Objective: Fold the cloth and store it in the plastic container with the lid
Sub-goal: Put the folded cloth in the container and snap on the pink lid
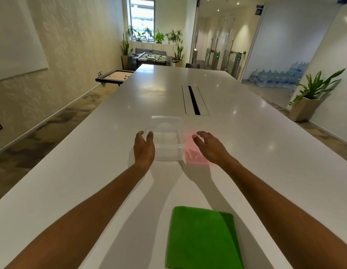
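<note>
Well out on the white bench [91, 171], both hands reach toward the far side with fingers spread and gripping nothing. The left hand [144, 147] sits against the left wall of the clear plastic container [168, 140], which stands uncovered. The right hand [209, 145] hovers over the pink lid [194, 158] (translucent, lying flat just right of the container); whether it touches is unclear. The green cloth [202, 239], already folded, lies near the person, well apart from the container.
</note>
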